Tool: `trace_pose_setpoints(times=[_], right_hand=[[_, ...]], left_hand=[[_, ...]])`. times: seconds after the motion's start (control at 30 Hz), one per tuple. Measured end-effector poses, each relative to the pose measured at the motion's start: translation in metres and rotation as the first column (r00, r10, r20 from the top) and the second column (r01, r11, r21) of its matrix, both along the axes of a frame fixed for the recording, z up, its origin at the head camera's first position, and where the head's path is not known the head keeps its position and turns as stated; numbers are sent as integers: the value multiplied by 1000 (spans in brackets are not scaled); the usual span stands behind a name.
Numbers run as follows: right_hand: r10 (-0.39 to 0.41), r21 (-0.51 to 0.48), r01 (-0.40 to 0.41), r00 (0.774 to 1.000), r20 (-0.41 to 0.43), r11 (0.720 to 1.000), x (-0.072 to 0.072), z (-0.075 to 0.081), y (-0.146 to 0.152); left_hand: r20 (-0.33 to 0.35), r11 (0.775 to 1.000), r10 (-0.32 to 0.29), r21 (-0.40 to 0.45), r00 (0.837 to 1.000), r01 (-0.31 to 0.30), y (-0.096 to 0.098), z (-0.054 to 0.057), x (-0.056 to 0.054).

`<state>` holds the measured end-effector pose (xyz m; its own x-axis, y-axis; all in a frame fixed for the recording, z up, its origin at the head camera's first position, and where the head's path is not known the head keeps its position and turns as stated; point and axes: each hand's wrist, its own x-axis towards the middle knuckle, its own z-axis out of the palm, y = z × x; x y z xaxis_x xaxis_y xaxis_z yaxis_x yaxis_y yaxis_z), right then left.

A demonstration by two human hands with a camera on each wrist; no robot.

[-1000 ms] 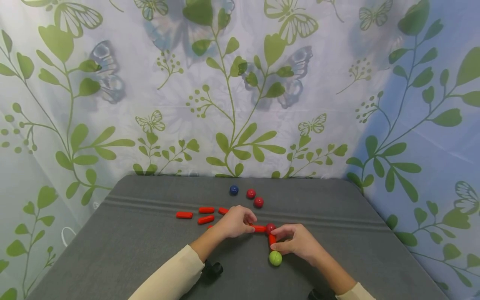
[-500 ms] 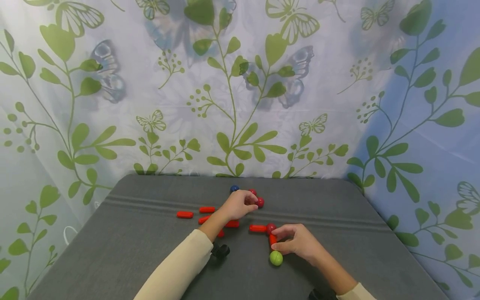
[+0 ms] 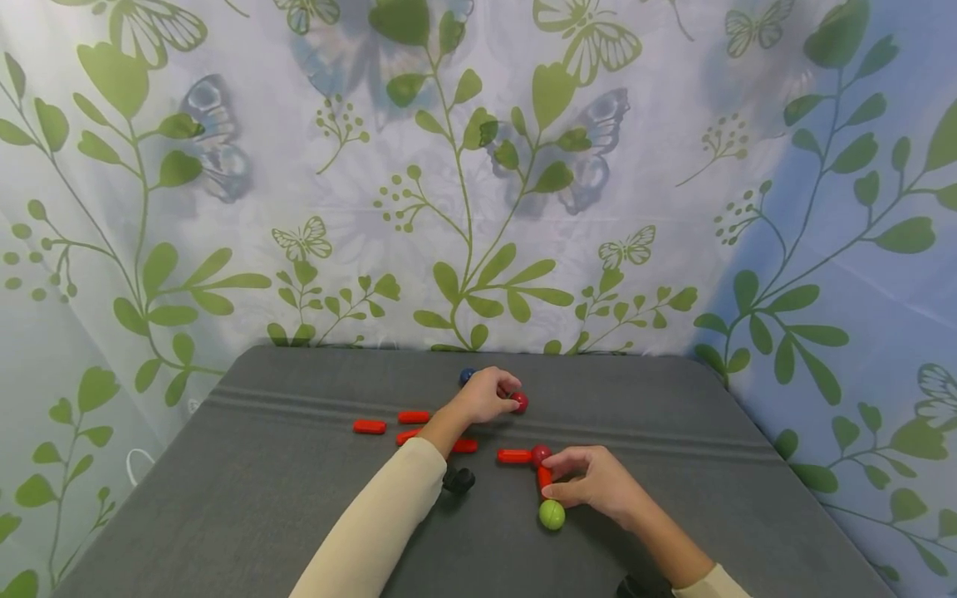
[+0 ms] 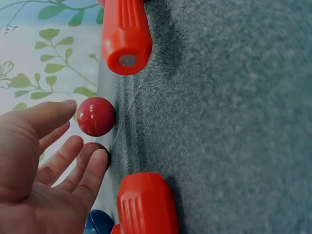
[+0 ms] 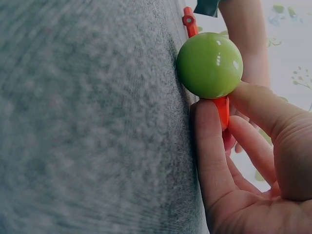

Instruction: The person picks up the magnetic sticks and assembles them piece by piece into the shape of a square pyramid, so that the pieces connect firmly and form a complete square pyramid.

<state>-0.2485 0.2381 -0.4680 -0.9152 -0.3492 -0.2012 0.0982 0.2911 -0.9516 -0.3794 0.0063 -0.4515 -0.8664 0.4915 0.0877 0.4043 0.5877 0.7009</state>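
Observation:
My left hand (image 3: 489, 394) reaches over the back of the table, beside a red ball (image 3: 519, 403). Its thumb and spread fingers lie about this ball (image 4: 96, 117) in the left wrist view, with no firm grip visible; a second red ball (image 4: 92, 150) shows partly behind the fingers. My right hand (image 3: 594, 482) pinches a red rod (image 3: 544, 480). That rod joins a green ball (image 3: 552, 515) at its near end to a red ball (image 3: 542, 455) at its far end. Another red rod (image 3: 514, 456) extends left from the far ball, its free end showing a grey disc.
Several loose red rods, one of them a rod (image 3: 370, 427) at the far left, lie left of centre, some partly behind the left arm. A blue ball (image 3: 467, 376) sits at the back. The grey table (image 3: 224, 498) ends at a leaf-patterned curtain (image 3: 344, 208).
My left hand has left the free end of the left-pointing rod and moved back to the loose red balls. The right hand stays in place on its rod.

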Motion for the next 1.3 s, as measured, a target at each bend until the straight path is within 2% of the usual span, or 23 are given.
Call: trace_pose_setpoints(times=[0.27,0.67,0.83,0.97,1.13,1.3], right_hand=[[0,12,0,1000,-14,1000,1,0,0],[2,3,-2,1000,-20,1000,1,-3,1],[5,1,-5,1000,-15,1000,2,-2,0],[3,3,-3,1000,-18,1000,1,-1,0],[-1,3,1,1000,-19,1000,2,-1,0],[-7,10,7,1000,-26,1000,4,-2,0]], left_hand=[[-61,997,0,-73,998,-4,7,-5,-2],[-38,995,89,-35,995,-91,11,-10,-2],[-45,993,107,-39,993,-109,11,-11,-2],[-31,994,101,-31,994,-102,10,-12,-2],[-11,998,58,-8,998,-58,5,-13,-2],[28,998,38,42,999,-39,-1,-12,3]])
